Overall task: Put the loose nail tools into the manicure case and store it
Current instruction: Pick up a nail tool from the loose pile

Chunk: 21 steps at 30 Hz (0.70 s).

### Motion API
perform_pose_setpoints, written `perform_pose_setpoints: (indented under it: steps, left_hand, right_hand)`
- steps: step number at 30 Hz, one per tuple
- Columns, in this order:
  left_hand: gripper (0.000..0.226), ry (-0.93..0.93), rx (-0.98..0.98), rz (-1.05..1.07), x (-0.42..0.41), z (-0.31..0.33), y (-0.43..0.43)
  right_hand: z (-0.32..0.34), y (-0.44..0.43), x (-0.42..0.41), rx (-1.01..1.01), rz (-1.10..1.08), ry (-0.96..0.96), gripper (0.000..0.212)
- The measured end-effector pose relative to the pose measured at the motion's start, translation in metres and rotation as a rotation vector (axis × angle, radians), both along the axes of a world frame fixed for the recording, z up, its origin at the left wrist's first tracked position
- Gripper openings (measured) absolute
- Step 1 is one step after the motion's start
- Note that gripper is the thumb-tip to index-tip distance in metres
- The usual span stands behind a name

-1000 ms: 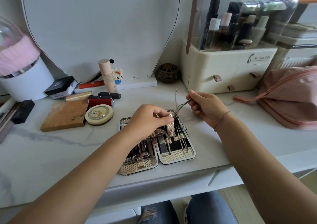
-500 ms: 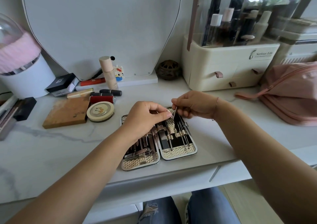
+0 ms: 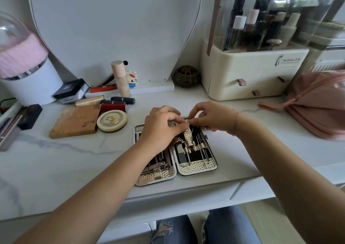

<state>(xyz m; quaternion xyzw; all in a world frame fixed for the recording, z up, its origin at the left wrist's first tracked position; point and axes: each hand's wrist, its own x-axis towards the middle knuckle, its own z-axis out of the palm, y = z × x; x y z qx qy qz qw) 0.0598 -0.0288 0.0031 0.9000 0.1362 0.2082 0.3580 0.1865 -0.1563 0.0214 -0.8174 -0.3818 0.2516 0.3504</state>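
The open manicure case (image 3: pixel 198 170) lies flat on the white marble table, both halves lined with a gold woven pattern and holding several metal tools under straps. My left hand (image 3: pixel 161 127) is over the case's top middle, its fingertips curled on a woven strap (image 3: pixel 172 123). My right hand (image 3: pixel 211 118) is at the top of the right half, thumb and fingertips pinching a thin metal nail tool. The fingers hide most of that tool. The two hands nearly touch above the hinge.
A round tin (image 3: pixel 111 121), a wooden block (image 3: pixel 74 122) and lipsticks (image 3: pixel 117 103) lie left of the case. A cream cosmetics organizer (image 3: pixel 252 75) and a pink pouch (image 3: pixel 317 105) stand to the right. A mirror (image 3: pixel 112 29) is behind. The table's front edge lies just below the case.
My right hand came down and left from beside the case with the thin metal tool, and is now at the top of the right half. The left hand stayed on the strap.
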Motion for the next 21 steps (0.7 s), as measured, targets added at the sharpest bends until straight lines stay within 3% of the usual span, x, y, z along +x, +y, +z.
perform_pose_setpoints:
  steps: [5,11,21]
  left_hand:
    - [0.009,0.003,-0.007,-0.005,0.001,-0.002,0.000]
    - [0.009,-0.022,-0.025,-0.016,-0.001,-0.001,-0.001]
    - [0.008,-0.047,0.004,-0.004,-0.003,0.000,-0.002]
  right_hand:
    - [-0.005,-0.005,-0.004,0.047,-0.021,-0.021,0.012]
    - [-0.014,-0.012,0.000,0.198,-0.191,-0.036,0.008]
    - [-0.018,-0.013,-0.007,0.229,-0.189,-0.025,0.004]
